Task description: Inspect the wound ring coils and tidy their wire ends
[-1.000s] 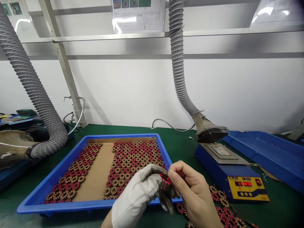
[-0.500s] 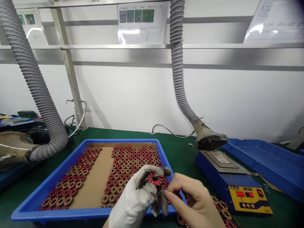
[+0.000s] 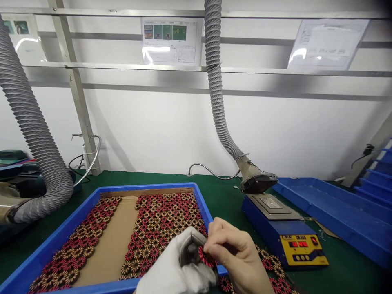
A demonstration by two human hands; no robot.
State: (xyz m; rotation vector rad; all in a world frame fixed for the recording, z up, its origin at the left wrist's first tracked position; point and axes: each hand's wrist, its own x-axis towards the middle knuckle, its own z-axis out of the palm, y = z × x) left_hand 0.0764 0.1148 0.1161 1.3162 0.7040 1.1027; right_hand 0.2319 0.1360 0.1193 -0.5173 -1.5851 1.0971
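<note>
My left hand (image 3: 179,265), in a white and grey glove, is closed around a ring-shaped wound coil core (image 3: 205,257) with red windings. My bare right hand (image 3: 237,255) meets it from the right, thumb and forefinger pinched at the coil's upper edge; whatever lies between those fingertips is hidden. Both hands are over the near right corner of a blue tray (image 3: 147,187). Rows of similar red and tan coils (image 3: 165,220) lie in that tray, parted by a strip of bare cardboard (image 3: 105,245). More loose coils (image 3: 275,267) lie on the table by my right hand.
Right of the hands stands a blue heated unit (image 3: 275,232) with a yellow panel and red digits. A grey extraction hose (image 3: 216,81) ends in a hood (image 3: 259,179) above it. Another blue tray (image 3: 333,212) lies behind. A second hose (image 3: 30,126) hangs at left.
The view has shifted right and tilted up slightly. My left hand has turned the coil, so its open face shows less. My right fingers have moved up onto the coil's edge.
</note>
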